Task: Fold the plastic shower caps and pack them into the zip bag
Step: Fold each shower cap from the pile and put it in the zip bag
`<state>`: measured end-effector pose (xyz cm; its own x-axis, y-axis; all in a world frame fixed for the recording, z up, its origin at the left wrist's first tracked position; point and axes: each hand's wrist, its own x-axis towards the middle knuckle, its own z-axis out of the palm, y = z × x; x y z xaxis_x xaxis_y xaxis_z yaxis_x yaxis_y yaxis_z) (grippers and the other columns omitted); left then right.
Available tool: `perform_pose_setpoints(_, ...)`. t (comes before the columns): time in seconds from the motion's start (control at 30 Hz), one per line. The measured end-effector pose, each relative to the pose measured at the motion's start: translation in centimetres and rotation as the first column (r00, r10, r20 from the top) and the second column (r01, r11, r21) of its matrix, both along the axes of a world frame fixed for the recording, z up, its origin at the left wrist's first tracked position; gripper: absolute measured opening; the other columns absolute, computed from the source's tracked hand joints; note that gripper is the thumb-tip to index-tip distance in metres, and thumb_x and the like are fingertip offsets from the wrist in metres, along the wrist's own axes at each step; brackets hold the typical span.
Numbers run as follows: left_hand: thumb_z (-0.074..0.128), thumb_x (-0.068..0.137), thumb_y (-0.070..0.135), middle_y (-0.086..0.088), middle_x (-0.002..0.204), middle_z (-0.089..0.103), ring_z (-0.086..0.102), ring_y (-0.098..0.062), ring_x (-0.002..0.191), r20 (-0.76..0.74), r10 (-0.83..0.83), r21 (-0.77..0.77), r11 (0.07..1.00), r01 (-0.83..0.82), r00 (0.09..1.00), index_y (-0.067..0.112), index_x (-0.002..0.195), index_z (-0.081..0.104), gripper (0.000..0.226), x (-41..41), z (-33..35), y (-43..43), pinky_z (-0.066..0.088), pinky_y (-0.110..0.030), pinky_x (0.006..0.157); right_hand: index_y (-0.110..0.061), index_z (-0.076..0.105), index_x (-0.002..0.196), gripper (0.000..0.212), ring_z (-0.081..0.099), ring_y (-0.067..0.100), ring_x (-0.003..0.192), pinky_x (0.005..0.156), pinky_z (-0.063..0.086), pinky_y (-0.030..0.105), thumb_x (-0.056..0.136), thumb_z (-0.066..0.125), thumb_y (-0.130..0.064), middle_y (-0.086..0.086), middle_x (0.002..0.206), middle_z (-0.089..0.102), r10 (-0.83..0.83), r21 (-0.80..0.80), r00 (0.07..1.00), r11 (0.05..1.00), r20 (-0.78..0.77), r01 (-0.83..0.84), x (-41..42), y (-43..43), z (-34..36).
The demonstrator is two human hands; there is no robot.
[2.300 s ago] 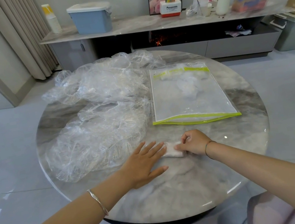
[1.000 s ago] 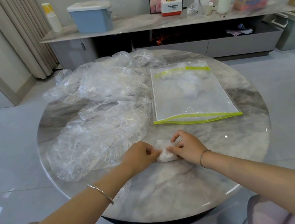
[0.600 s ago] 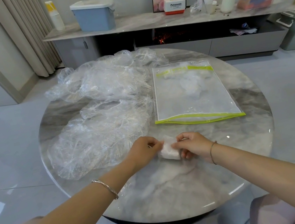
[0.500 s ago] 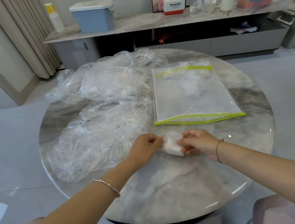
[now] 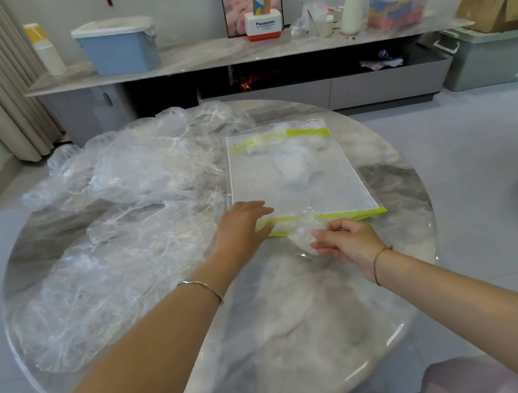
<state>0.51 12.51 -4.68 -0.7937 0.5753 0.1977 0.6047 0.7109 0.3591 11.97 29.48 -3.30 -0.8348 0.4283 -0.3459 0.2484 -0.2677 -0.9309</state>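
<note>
The folded shower cap (image 5: 303, 236) sits pinched in the curled fingertips of your right hand (image 5: 350, 242) at the near green edge of the zip bag (image 5: 318, 189), whose near left corner your left hand (image 5: 243, 230) presses with straight, close-set fingers, beside the loose shower caps (image 5: 113, 242) on the table (image 5: 277, 349).

I record: desk (image 5: 274, 332), grey-and-white marble veining; zip bag (image 5: 318, 186), clear with lime-green strips; shower caps (image 5: 119, 238), clear; folded cap (image 5: 303, 237), milky white.
</note>
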Motion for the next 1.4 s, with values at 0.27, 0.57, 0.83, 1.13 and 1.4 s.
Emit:
perform_pose_setpoints(0.27, 0.051, 0.096, 0.036, 0.005, 0.093, 0.072, 0.066, -0.014, 0.089, 0.015, 0.164, 0.386, 0.909, -0.157, 0.986, 0.022, 0.097, 0.068, 0.022, 0.2, 3.7, 1.9, 0.050, -0.031, 0.073, -0.019, 0.057, 0.075, 0.024, 0.061, 0.003, 0.073, 0.075, 0.049, 0.013, 0.079, 0.069, 0.001, -0.004, 0.082, 0.064, 0.129, 0.487, 0.952, 0.873, -0.277, 0.023, -0.8, -1.1, 0.7)
perform_pose_setpoints(0.57, 0.026, 0.101, 0.037, 0.003, 0.094, 0.072, 0.067, -0.023, 0.070, -0.091, 0.151, 0.459, 0.884, -0.093, 0.984, 0.018, 0.092, 0.036, 0.023, -0.1, 6.1, 1.7, 0.051, -0.044, 0.059, -0.013, 0.052, 0.128, 0.034, 0.051, 0.027, 0.119, 0.094, 0.040, 0.033, 0.095, 0.049, -0.022, 0.008, 0.131, 0.056, 0.331, 0.917, 0.920, 0.258, 0.211, -0.304, -5.5, 0.0, 1.2)
perform_pose_setpoints(0.83, 0.027, 0.102, 0.030, 0.005, 0.102, 0.071, 0.067, -0.024, 0.073, -0.118, 0.135, 0.440, 0.895, -0.070, 0.984, 0.017, 0.092, 0.034, 0.018, 0.0, 5.8, 1.1, 0.051, -0.045, 0.060, -0.029, 0.010, 0.150, 0.052, -0.010, 0.031, 0.144, 0.115, -0.003, 0.040, 0.101, 0.015, -0.045, -0.006, 0.159, -0.002, 0.133, 0.715, 0.710, 0.013, 0.691, -0.699, -10.3, 0.0, -0.8)
perform_pose_setpoints(1.13, 0.032, 0.102, 0.032, -0.007, 0.082, 0.068, 0.061, -0.028, 0.068, -0.045, 0.141, 0.289, 0.950, -0.123, 0.989, 0.013, 0.098, 0.044, 0.022, -1.2, 3.6, 1.6, 0.048, -0.038, 0.060, -0.028, 0.008, 0.151, 0.055, 0.008, 0.027, 0.145, 0.115, 0.016, 0.037, 0.101, 0.025, -0.043, 0.003, 0.159, -0.001, 0.308, 0.828, 0.793, 0.029, 0.526, -0.561, -7.8, -1.1, -0.5)
perform_pose_setpoints(1.4, 0.046, 0.094, 0.048, -0.004, 0.142, 0.044, 0.041, -0.023, 0.129, 0.072, 0.111, -0.198, 0.976, -0.095, 0.991, 0.018, 0.141, 0.036, 0.056, -1.0, 1.9, -2.4, 0.034, -0.034, 0.102, -0.023, 0.014, 0.150, 0.053, 0.007, 0.015, 0.145, 0.114, 0.009, 0.024, 0.101, 0.029, -0.039, 0.003, 0.159, 0.006, 0.439, 0.719, 0.634, -0.041, 0.637, -0.694, -1.7, -0.8, -1.5)
